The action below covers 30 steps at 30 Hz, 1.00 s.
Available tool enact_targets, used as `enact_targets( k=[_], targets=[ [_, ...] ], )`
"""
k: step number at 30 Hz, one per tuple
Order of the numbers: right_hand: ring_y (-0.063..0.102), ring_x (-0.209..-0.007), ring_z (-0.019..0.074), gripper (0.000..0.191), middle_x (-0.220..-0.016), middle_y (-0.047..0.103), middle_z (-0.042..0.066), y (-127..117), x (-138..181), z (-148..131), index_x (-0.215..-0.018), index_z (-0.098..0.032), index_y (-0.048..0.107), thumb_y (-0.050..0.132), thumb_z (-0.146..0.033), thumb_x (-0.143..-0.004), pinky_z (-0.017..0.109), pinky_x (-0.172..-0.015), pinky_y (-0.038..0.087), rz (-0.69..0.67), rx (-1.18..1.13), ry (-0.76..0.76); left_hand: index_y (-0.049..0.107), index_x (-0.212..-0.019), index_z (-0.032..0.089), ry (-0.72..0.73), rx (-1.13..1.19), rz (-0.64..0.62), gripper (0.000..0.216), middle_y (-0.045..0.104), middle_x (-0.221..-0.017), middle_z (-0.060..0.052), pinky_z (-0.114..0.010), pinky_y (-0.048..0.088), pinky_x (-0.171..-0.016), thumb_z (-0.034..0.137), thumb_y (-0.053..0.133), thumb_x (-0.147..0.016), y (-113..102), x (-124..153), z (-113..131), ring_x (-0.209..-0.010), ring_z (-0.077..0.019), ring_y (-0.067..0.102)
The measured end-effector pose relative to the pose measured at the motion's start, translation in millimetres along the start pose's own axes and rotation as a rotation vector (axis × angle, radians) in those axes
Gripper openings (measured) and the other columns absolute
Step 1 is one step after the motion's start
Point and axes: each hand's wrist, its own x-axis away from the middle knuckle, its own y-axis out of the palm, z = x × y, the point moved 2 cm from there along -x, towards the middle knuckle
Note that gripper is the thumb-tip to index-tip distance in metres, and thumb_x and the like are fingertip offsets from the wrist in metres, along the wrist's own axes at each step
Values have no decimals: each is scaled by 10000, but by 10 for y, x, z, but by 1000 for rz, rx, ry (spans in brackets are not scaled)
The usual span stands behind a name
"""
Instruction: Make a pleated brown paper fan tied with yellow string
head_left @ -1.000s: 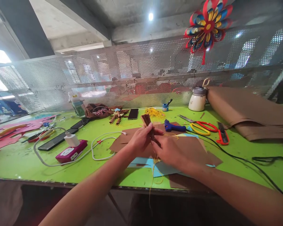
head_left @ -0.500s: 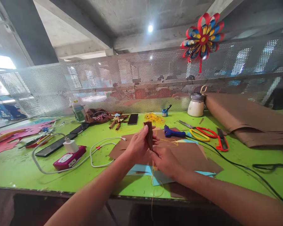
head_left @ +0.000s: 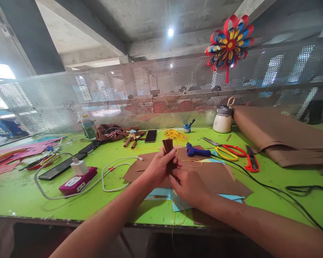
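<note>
My left hand (head_left: pixel 159 167) is closed around a folded bundle of brown paper strips (head_left: pixel 168 147), held upright above brown sheets (head_left: pixel 212 172) on the green table (head_left: pixel 24 193). My right hand (head_left: pixel 190 186) is closed at the bundle's lower end, pinching it together with a thin yellow thread (head_left: pixel 174 222) that hangs down past the table's front edge. Light blue paper (head_left: pixel 161 193) lies under the brown sheets.
A blue glue gun (head_left: pixel 197 151), red and yellow scissors (head_left: pixel 228 151) and a red cutter (head_left: pixel 251 162) lie to the right with black cables (head_left: pixel 282 186). A pink power bank (head_left: pixel 76 182) with white cable, phones (head_left: pixel 151 135), a white jar (head_left: pixel 223 120) and rolled brown paper (head_left: pixel 282 132) surround them.
The bundle has turned from leaning left to standing upright in my left hand. My right hand has shifted slightly left under it, with the thread trailing.
</note>
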Motion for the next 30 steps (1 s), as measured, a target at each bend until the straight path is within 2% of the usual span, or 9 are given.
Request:
enact_targets(
  k=[4,7,9,11,14,16,18,25,30],
  targets=[
    [571,-681,180,207,-738,648,65,-122,17,-63,-729,-174,628,540,-343,-808,277,-603,367,21,-48,-93,438,-744,163,-93,-68,-31,263,430,-590,45,-186,333,-464,354,616,-776,-116,-19,40,-516,-74,484],
    [566,-819,194,168,-802,633,73,-348,-62,-7,-772,-170,634,524,-287,-824,305,-750,409,218,-157,-148,451,-734,156,-203,-150,-120,260,429,-577,38,-177,281,-424,356,611,-783,-192,-15,69,-490,-67,464],
    [561,-789,182,193,-766,613,71,-512,-146,113,-720,-163,611,511,-282,-834,306,-746,425,358,-241,-109,469,-746,153,-278,-195,-180,282,426,-569,34,-177,261,-412,403,590,-794,-205,3,72,-490,-72,473],
    [559,-731,166,192,-779,613,70,-634,-231,269,-746,-156,616,522,-303,-828,302,-693,440,420,-314,-7,499,-796,152,-360,-214,-236,318,418,-564,34,-180,246,-403,466,549,-808,-187,27,58,-486,-78,477],
    [581,-764,164,218,-866,648,69,-682,-318,450,-874,-152,647,586,-338,-779,300,-693,458,266,-519,85,523,-883,157,-467,-207,-297,364,408,-554,40,-180,222,-383,515,506,-817,-141,56,20,-457,-77,454],
    [587,-756,161,224,-827,665,58,-647,-334,503,-834,-143,669,613,-342,-748,303,-706,460,88,-657,132,523,-887,158,-507,-203,-320,364,399,-545,46,-178,196,-365,515,501,-819,-126,61,-4,-423,-68,416],
    [579,-703,150,209,-747,661,42,-613,-327,518,-749,-132,678,640,-334,-713,299,-692,452,-2,-745,173,520,-877,158,-529,-209,-335,357,394,-543,48,-178,175,-351,510,499,-821,-127,57,-21,-408,-64,398],
    [513,-634,114,212,-662,597,2,-618,-339,547,-685,-130,625,633,-341,-698,268,-638,402,19,-746,209,522,-909,175,-508,-288,-338,341,447,-588,32,-171,176,-351,503,513,-815,-155,39,-13,-435,-74,452],
    [437,-551,79,223,-658,574,-1,-646,-362,629,-706,-130,576,607,-350,-722,226,-525,335,-56,-754,274,585,-906,148,-456,-333,-281,365,536,-666,-11,-191,285,-417,493,492,-832,-202,17,1,-477,-62,444]
  ],
)
